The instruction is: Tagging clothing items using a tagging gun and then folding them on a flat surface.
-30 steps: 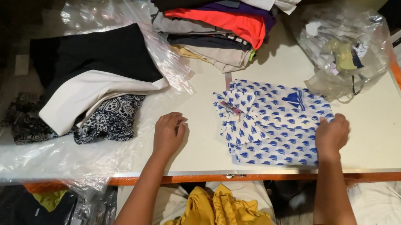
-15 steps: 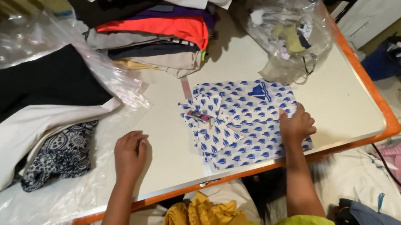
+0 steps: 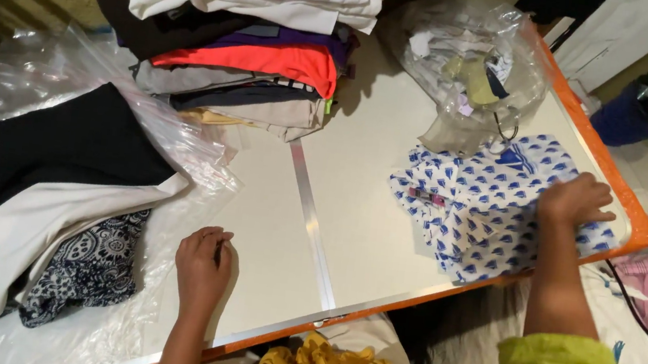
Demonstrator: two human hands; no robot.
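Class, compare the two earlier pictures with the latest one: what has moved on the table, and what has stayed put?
The right hand, pressed flat on the folded blue-and-white shirt, has slid it rightward to the table's orange edge, beside the clear bag. The left hand stays resting on the tabletop; the clothes stack is unmoved.

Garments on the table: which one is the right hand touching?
The white shirt with blue print under the right hand, lying alone by the orange edge, apart from the folded stack.

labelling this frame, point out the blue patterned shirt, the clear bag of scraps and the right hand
blue patterned shirt point(image 3: 468, 202): head view, its middle
clear bag of scraps point(image 3: 468, 60): head view, its crumpled middle
right hand point(image 3: 574, 201): head view, its back
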